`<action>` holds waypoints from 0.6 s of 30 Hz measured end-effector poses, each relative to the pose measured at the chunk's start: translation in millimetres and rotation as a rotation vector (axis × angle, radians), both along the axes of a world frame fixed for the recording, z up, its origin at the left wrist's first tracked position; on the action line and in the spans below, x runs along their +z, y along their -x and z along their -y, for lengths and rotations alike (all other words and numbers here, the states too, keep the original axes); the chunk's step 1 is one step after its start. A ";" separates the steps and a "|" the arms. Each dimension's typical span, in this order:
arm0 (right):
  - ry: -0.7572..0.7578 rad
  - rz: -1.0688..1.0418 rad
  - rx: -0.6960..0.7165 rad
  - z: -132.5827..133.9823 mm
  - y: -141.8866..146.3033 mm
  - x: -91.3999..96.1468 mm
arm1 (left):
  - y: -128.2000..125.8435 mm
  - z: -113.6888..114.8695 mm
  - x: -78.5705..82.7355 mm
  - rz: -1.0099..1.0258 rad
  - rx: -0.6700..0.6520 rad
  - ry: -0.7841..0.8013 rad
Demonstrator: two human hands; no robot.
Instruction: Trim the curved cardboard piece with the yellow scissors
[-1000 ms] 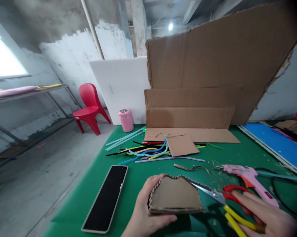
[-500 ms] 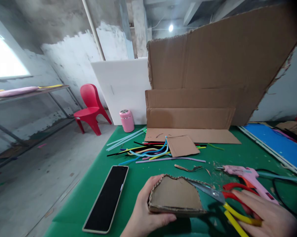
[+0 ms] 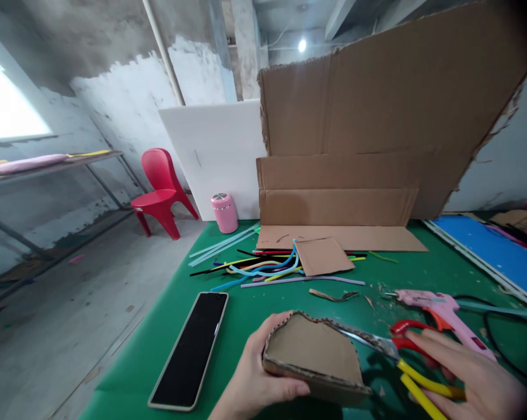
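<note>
My left hand (image 3: 263, 373) is closed on a small cardboard piece (image 3: 313, 353) with a curved top edge and thick side walls, thumb along its front side. My right hand (image 3: 468, 373) grips scissors (image 3: 414, 350) with red and yellow handles. Their blades lie against the upper right edge of the cardboard, where a thin strip (image 3: 363, 335) runs along them. A pink glue gun (image 3: 442, 312) rests just beyond my right hand. Left of my left hand lies a phone (image 3: 191, 350) with a dark screen.
Several coloured pipe cleaners (image 3: 263, 268) and a flat cardboard square (image 3: 324, 256) lie farther back on the green table (image 3: 136, 350). Cardboard scraps (image 3: 333, 296) are nearer. A large cardboard sheet (image 3: 355, 116) stands behind, beside a pink canister (image 3: 224, 213). A red chair (image 3: 160, 195) is at left.
The scissors' blades have come closer together along the cardboard's edge. The cardboard piece has tilted slightly, showing more of its front side. My left hand still holds it.
</note>
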State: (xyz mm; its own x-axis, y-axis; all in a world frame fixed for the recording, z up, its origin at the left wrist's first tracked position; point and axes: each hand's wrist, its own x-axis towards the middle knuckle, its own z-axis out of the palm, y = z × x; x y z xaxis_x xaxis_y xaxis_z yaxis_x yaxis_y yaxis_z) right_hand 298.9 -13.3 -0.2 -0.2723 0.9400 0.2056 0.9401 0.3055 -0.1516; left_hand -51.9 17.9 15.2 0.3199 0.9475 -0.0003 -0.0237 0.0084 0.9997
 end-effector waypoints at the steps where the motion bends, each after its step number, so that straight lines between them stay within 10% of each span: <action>1: 0.024 0.058 0.026 -0.7 -1.3 -0.7 | 0.4 -0.3 0.7 0.019 -0.015 0.002; 18: -0.069 0.106 0.184 -7.6 -11.1 0.6 | 1.0 -2.4 1.5 0.151 -0.088 0.030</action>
